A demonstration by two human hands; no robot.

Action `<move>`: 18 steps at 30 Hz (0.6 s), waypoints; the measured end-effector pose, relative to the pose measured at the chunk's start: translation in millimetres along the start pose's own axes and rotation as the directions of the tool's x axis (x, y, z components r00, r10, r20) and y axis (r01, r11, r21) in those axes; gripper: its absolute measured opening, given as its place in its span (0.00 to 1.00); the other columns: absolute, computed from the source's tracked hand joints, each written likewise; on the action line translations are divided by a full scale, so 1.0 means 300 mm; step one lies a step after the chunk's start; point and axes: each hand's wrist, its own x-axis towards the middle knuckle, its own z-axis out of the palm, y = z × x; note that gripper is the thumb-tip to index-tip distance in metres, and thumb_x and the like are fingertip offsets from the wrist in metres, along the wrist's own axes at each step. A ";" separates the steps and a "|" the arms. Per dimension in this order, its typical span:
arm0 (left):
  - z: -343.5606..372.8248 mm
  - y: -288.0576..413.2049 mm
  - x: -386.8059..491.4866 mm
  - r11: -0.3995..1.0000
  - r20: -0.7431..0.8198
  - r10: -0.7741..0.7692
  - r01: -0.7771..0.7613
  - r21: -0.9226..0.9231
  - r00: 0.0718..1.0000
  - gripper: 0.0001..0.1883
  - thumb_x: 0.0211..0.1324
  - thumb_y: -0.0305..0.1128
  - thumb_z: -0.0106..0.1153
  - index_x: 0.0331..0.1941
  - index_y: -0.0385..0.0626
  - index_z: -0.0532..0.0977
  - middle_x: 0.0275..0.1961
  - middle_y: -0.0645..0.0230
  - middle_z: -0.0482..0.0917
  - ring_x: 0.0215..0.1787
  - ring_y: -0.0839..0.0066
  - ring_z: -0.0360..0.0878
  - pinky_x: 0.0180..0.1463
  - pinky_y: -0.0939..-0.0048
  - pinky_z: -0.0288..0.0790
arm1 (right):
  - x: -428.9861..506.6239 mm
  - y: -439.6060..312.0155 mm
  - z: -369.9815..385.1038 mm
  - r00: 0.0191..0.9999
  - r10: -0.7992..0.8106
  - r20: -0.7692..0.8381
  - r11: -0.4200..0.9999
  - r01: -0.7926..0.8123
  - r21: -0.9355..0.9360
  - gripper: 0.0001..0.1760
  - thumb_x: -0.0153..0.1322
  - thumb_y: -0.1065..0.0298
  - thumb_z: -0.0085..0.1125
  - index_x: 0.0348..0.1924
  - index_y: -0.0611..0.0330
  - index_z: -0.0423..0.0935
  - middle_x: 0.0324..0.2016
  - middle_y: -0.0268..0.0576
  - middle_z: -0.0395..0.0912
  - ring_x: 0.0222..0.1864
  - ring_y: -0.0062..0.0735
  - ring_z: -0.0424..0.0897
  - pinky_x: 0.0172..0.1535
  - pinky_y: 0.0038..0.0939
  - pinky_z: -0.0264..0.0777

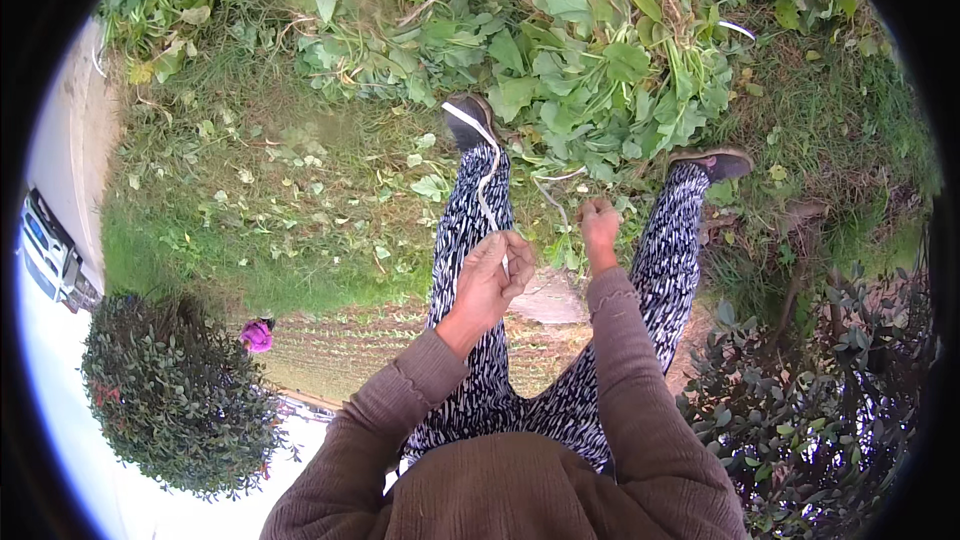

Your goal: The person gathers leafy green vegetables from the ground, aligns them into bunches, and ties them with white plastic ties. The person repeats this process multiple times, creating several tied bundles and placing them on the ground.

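Note:
My left hand (pixel 495 274) pinches a thin white strip (pixel 488 176) between thumb and fingers; the strip runs away from me over my trouser leg to my shoe. My right hand (pixel 599 223) is beside it with its fingers curled; whether it holds anything cannot be made out. Another pale strip (pixel 553 202) lies on the grass just left of that hand. Beyond both hands, a large bunch of leafy green plants (pixel 622 82) with stems and roots lies on the ground. A further white strip (pixel 736 31) shows at its right side.
More uprooted leafy plants (pixel 405 45) lie along the far side. Cut grass and loose leaves (pixel 300 165) cover the ground. A rounded shrub (pixel 180 397) stands at left, another bush (pixel 817 405) at right. A flat stone (pixel 550 298) lies between my legs. A vehicle (pixel 52 251) is at far left.

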 end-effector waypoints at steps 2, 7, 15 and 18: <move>-0.014 0.008 -0.012 0.996 -0.004 -0.056 0.056 0.062 0.998 0.12 0.68 0.42 0.44 0.38 0.46 0.71 0.30 0.67 0.75 0.22 0.80 0.67 0.17 0.84 0.52 | 0.022 0.146 0.077 0.989 -0.120 0.091 0.968 0.137 -0.208 0.14 0.65 0.64 0.56 0.33 0.69 0.78 0.27 0.55 0.80 0.29 0.45 0.80 0.36 0.37 0.73; -0.023 -0.061 -0.015 0.996 0.022 0.044 -0.045 0.083 0.999 0.13 0.69 0.41 0.42 0.38 0.45 0.71 0.30 0.69 0.77 0.22 0.84 0.70 0.18 0.87 0.51 | 0.084 0.425 0.101 0.984 -0.093 0.152 0.941 0.136 -0.309 0.14 0.65 0.64 0.54 0.36 0.67 0.79 0.30 0.54 0.80 0.34 0.49 0.79 0.38 0.36 0.73; 0.015 -0.097 0.167 0.912 -0.025 0.398 -0.392 0.119 0.917 0.14 0.70 0.41 0.40 0.38 0.44 0.71 0.29 0.67 0.75 0.22 0.82 0.66 0.18 0.85 0.54 | 0.363 0.565 0.243 0.900 0.333 0.282 0.673 -0.436 0.597 0.08 0.74 0.67 0.47 0.41 0.63 0.70 0.22 0.38 0.74 0.19 0.26 0.73 0.25 0.27 0.73; 0.028 -0.154 0.223 0.890 0.038 0.431 -0.432 0.147 0.902 0.15 0.70 0.41 0.40 0.39 0.43 0.71 0.27 0.66 0.72 0.20 0.81 0.65 0.18 0.84 0.55 | 0.498 0.544 0.341 0.912 0.345 0.223 0.564 -0.391 0.728 0.07 0.72 0.69 0.48 0.39 0.63 0.70 0.22 0.39 0.73 0.18 0.27 0.72 0.18 0.29 0.67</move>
